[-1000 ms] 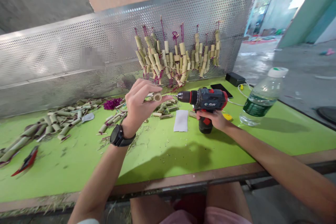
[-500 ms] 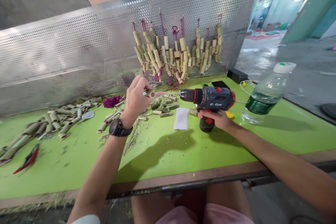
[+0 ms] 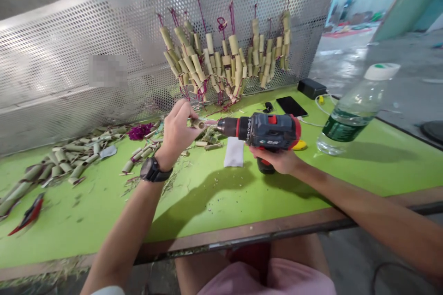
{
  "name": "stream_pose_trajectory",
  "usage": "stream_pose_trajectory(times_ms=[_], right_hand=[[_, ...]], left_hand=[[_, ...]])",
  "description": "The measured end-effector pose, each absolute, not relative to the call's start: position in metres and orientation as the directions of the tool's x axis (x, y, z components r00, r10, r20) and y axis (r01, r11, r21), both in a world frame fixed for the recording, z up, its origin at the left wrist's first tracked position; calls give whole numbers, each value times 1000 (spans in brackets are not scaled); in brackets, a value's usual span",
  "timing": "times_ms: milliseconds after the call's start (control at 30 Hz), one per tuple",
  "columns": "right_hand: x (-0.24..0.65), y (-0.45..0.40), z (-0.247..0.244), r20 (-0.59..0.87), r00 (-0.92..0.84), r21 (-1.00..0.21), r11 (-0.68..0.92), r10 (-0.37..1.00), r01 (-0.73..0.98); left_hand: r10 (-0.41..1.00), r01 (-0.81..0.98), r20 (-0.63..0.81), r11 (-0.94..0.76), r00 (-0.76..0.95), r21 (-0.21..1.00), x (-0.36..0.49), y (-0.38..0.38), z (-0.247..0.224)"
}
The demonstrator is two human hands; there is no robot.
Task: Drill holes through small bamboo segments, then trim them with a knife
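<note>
My left hand, with a dark watch on its wrist, is closed around a short hollow piece of bamboo. Its open end faces right, toward the drill. A black and red cordless drill is gripped by its handle in my right hand. The drill points left, and its bit reaches to the bamboo's open end; how deep the tip sits I cannot tell. Cut bamboo pieces lie on the green table below, beside a white paper.
Strings of bamboo pieces hang on a perforated metal panel. At left lie a bamboo pile, red-handled pruning shears and purple string. A water bottle, phone and black box are at right.
The drill has moved left, bringing its bit to the bamboo piece's open end. My left hand keeps its hold. The view has shifted slightly, uncovering more of the phone and some keys.
</note>
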State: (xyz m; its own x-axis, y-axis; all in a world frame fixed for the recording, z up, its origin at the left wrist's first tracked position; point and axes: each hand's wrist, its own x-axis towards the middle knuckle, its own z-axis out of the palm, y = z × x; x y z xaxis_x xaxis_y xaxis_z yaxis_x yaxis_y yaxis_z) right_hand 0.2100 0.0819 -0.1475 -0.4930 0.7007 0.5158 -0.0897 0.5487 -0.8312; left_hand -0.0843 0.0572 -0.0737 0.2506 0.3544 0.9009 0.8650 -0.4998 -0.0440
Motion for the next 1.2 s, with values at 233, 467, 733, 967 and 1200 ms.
stream_pose_trajectory(times_ms=[233,467,733,967,1200], right_hand=[[205,76,-146,612,-410,-761,645,677,-69],[204,74,-152,665,-374,-692,722,646,16],[205,78,-152,663,-417,-685,729,622,-1],[206,79,-151,639,-438,-699,715,633,14],[205,78,-148,626,-443,-719,695,642,-9]], left_hand=[[370,876,881,-474,294,-93,-87,58,-75],[426,888,821,-415,380,-196,-88,55,-72],[389,878,822,-407,416,-252,-85,54,-71],[357,864,825,-422,438,-276,-86,54,-70],[363,856,811,-425,458,-293,-77,53,-74]])
